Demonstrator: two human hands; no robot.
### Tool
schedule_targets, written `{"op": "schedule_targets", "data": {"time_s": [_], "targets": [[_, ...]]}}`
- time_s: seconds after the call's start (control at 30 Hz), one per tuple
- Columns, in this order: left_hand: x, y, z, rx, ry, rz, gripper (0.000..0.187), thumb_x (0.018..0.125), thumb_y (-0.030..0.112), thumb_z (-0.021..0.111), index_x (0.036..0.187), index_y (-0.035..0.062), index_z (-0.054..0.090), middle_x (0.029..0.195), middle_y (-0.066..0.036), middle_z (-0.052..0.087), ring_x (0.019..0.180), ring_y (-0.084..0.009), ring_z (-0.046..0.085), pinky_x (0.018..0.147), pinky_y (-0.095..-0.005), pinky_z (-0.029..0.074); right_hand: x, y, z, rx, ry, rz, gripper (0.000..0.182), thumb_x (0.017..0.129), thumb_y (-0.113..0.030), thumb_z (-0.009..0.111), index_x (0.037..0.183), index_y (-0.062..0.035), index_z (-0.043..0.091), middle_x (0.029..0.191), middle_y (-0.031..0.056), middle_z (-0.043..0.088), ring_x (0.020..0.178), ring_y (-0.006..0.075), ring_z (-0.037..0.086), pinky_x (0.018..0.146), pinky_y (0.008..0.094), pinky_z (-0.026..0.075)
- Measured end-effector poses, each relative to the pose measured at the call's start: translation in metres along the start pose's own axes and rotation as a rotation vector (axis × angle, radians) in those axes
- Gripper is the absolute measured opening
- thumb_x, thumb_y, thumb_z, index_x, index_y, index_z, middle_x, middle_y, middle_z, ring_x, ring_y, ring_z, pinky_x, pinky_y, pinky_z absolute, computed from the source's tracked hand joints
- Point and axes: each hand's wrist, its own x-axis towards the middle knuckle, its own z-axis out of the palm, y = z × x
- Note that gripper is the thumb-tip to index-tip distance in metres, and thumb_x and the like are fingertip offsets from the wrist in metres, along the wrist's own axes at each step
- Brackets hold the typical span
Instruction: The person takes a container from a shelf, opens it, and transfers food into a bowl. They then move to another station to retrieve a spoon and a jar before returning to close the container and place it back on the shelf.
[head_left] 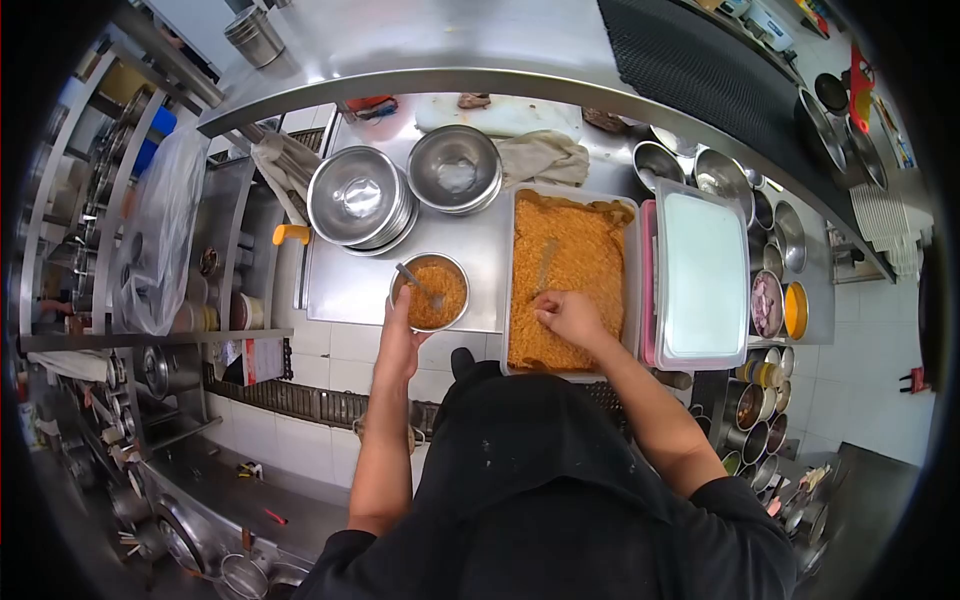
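Observation:
My left hand (399,338) grips a small steel bowl (466,292) at its left side, over the counter's front edge. Inside the bowl lies a crumbly orange food (436,300), with a metal spoon (412,276) leaning in it. My right hand (572,318) is closed, fingertips pinched together, over a large clear plastic tub (508,230). Orange-brown grainy food (570,245), perhaps rice, fills that tub nearly to its rim. Whatever the right fingers hold, if anything, is hidden.
Two stacks of steel bowls, a left stack (357,195) and a right stack (455,168), stand behind the small bowl. A cloth (545,158) lies behind the tub. To its right is a lidded container (703,275). A steel shelf (450,85) crosses above the counter.

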Motion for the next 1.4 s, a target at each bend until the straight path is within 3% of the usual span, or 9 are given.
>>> {"op": "schedule_targets", "data": {"time_s": [0.17, 0.37, 0.53, 0.77, 0.87, 1.03, 1.13, 1.23, 1.4], "targets": [[-0.017, 0.015, 0.026, 0.008, 0.01, 0.034, 0.073, 0.106, 0.056, 0.049, 0.159, 0.0107, 0.028, 0.151, -0.015, 0.046, 0.138, -0.028, 0.05, 0.106, -0.0494, 0.048, 0.001, 0.013, -0.012, 0.745, -0.239, 0.362, 0.023, 0.097, -0.018, 0.073, 0.111, -0.0006, 0.069, 0.077, 0.0007, 0.066, 0.065, 0.0086, 0.063, 0.052, 0.0266, 0.05], [-0.026, 0.035, 0.056, 0.227, 0.0, 0.109, 0.077, 0.104, 0.06, 0.049, 0.158, 0.008, 0.031, 0.151, -0.017, 0.047, 0.136, -0.0282, 0.051, 0.106, -0.0425, 0.046, -0.024, -0.003, -0.065, 1.05, 0.039, 0.312, 0.019, 0.099, -0.017, 0.071, 0.111, -0.0036, 0.067, 0.088, 0.0008, 0.067, 0.068, 0.0076, 0.061, 0.058, 0.023, 0.05], [-0.007, 0.028, 0.089, 0.498, 0.007, 0.208, 0.077, 0.103, 0.064, 0.049, 0.156, 0.0096, 0.039, 0.138, -0.028, 0.046, 0.124, -0.0339, 0.049, 0.109, -0.0426, 0.04, -0.035, -0.06, -0.096, 0.679, 0.4, -0.061, 0.018, 0.096, -0.015, 0.074, 0.11, -0.0045, 0.068, 0.095, 0.0005, 0.069, 0.074, 0.0091, 0.063, 0.062, 0.0255, 0.052], [0.005, 0.012, 0.12, 0.32, -0.176, 0.114, 0.079, 0.104, 0.066, 0.043, 0.158, 0.0091, 0.035, 0.151, -0.025, 0.044, 0.138, -0.0345, 0.046, 0.113, -0.046, 0.038, -0.047, -0.14, -0.089, -0.279, 0.64, -0.656, 0.032, 0.081, -0.016, 0.083, 0.11, -0.0103, 0.072, 0.114, 0.006, 0.074, 0.092, 0.0238, 0.07, 0.081, 0.0334, 0.056], [-0.017, 0.033, 0.124, 0.245, -0.124, -0.054, 0.082, 0.104, 0.068, 0.039, 0.159, 0.0087, 0.031, 0.154, -0.019, 0.045, 0.14, -0.0313, 0.047, 0.112, -0.05, 0.04, -0.047, -0.129, -0.103, -0.174, 0.712, -0.541, 0.034, 0.078, -0.01, 0.085, 0.11, -0.0065, 0.073, 0.114, 0.0088, 0.074, 0.099, 0.0289, 0.069, 0.087, 0.0379, 0.056], [-0.004, 0.015, 0.087, -0.027, -0.166, -0.004, 0.078, 0.105, 0.067, 0.036, 0.157, 0.0089, 0.035, 0.152, -0.015, 0.05, 0.138, -0.0272, 0.052, 0.111, -0.0512, 0.044, 0.009, -0.057, -0.105, -0.286, 0.746, -0.283, 0.022, 0.086, -0.011, 0.073, 0.107, -0.0088, 0.07, 0.109, 0.011, 0.074, 0.098, 0.0351, 0.068, 0.084, 0.043, 0.055], [-0.011, 0.024, 0.085, -0.088, -0.125, 0.006, 0.072, 0.108, 0.061, 0.033, 0.155, 0.0063, 0.039, 0.15, -0.014, 0.052, 0.137, -0.0258, 0.053, 0.113, -0.0481, 0.044, 0.063, -0.003, -0.094, -0.586, 0.463, -0.157, 0.012, 0.09, -0.009, 0.063, 0.101, -0.0068, 0.067, 0.103, 0.0147, 0.073, 0.098, 0.037, 0.068, 0.082, 0.0466, 0.055], [-0.017, 0.028, 0.083, -0.111, -0.076, 0.063, 0.072, 0.108, 0.061, 0.034, 0.155, 0.0057, 0.038, 0.15, -0.014, 0.052, 0.138, -0.026, 0.053, 0.115, -0.047, 0.043, 0.058, 0.006, -0.071, -0.549, 0.33, -0.18, 0.008, 0.09, -0.009, 0.059, 0.096, -0.0058, 0.064, 0.098, 0.0171, 0.071, 0.097, 0.0377, 0.068, 0.082, 0.0477, 0.056], [-0.022, 0.028, 0.072, -0.117, -0.041, 0.051, 0.073, 0.107, 0.062, 0.036, 0.155, 0.0064, 0.038, 0.15, -0.013, 0.052, 0.139, -0.0256, 0.052, 0.115, -0.0459, 0.041, -0.011, 0.008, -0.011, -0.468, 0.11, -0.167, 0.014, 0.087, -0.014, 0.068, 0.096, -0.0046, 0.066, 0.092, 0.0208, 0.072, 0.087, 0.0389, 0.071, 0.08, 0.0516, 0.056]]}}
